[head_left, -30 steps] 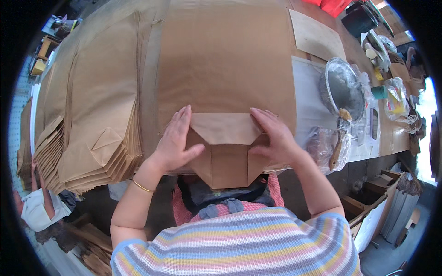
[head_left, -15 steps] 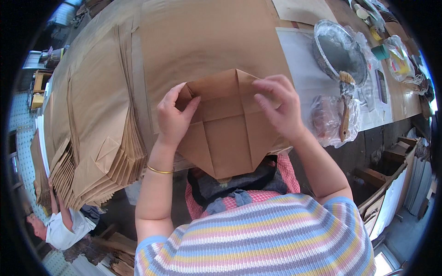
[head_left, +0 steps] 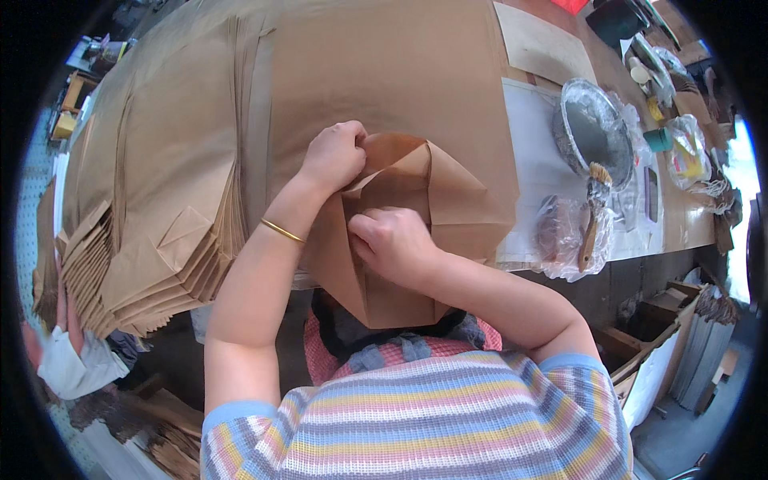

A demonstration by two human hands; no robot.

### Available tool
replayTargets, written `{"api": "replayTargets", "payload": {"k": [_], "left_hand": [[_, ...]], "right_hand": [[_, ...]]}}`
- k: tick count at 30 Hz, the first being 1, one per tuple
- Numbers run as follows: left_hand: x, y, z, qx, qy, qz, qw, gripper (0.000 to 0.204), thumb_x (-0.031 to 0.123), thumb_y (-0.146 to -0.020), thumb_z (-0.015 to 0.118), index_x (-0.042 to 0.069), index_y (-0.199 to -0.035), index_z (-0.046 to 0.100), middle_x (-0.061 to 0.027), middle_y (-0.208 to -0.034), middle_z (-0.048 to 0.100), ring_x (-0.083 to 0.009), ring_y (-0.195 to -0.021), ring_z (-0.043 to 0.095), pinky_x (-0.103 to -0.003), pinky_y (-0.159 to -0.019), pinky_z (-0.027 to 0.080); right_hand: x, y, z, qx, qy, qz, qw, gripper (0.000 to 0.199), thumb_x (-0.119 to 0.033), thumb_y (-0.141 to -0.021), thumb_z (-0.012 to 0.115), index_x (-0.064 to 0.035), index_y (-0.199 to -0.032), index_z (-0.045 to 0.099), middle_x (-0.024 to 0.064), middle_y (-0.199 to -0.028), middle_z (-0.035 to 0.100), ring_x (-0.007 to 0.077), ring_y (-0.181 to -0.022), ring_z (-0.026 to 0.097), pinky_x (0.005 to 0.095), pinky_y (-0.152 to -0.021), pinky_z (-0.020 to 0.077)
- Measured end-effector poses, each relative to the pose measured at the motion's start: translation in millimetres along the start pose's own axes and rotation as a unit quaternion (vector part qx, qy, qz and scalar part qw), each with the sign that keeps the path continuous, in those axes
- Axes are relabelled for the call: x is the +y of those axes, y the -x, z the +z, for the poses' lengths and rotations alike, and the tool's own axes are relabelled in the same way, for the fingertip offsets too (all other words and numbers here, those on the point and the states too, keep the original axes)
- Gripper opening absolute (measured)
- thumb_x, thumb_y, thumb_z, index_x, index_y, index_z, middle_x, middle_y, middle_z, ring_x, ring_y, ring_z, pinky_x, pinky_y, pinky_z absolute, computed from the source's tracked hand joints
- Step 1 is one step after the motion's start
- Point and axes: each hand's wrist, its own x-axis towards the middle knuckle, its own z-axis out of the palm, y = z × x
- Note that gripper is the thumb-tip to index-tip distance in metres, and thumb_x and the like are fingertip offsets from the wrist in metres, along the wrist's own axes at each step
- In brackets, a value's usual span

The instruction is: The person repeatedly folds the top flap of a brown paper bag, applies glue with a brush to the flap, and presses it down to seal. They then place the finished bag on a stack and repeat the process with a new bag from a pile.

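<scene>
The left hand (head_left: pixel 336 156) is clamped on the far-left edge of the paper bag (head_left: pixel 464 200). The right hand (head_left: pixel 396 244) curls over its middle, hold unclear. The bag is brown, creased, gaping.

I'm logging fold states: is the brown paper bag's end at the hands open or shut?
Open: the brown paper bag gapes, its far edge raised at the left hand, inside showing.
</scene>
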Motion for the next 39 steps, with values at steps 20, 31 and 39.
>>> {"api": "replayTargets", "payload": {"k": [20,31,39], "left_hand": [[60,53,-13,0.011,-0.342,0.291,0.894,0.023,0.018,-0.065,0.079,0.008,-0.084,0.068,-0.0094,-0.092,0.061,-0.0263,-0.091,0.06,-0.039,-0.078,0.048],[40,103,-28,-0.202,-0.403,-0.034,0.892,0.049,0.011,-0.074,0.07,0.006,-0.121,0.059,-0.0142,-0.119,0.063,-0.0303,-0.11,0.062,-0.036,-0.088,0.053],[41,86,-57,-0.201,-0.14,-0.011,0.969,0.048,0.001,-0.071,0.061,0.007,-0.118,0.06,-0.0139,-0.116,0.061,-0.0325,-0.108,0.06,-0.042,-0.09,0.05]], "right_hand": [[-8,24,-77,-0.419,0.446,0.042,0.789,0.032,-0.024,-0.078,0.066,-0.0028,-0.102,0.068,0.0101,-0.106,0.065,0.0226,-0.099,0.062,0.0312,-0.076,0.0472],[31,16,-103,-0.356,0.389,0.268,0.806,0.052,-0.014,-0.075,0.067,-0.0038,-0.124,0.052,0.0154,-0.113,0.065,0.033,-0.105,0.064,0.0405,-0.087,0.0529],[48,20,-133,-0.338,0.262,0.144,0.892,0.038,-0.011,-0.071,0.068,-0.0087,-0.109,0.062,0.0132,-0.113,0.062,0.0324,-0.104,0.061,0.042,-0.085,0.0513]]}}
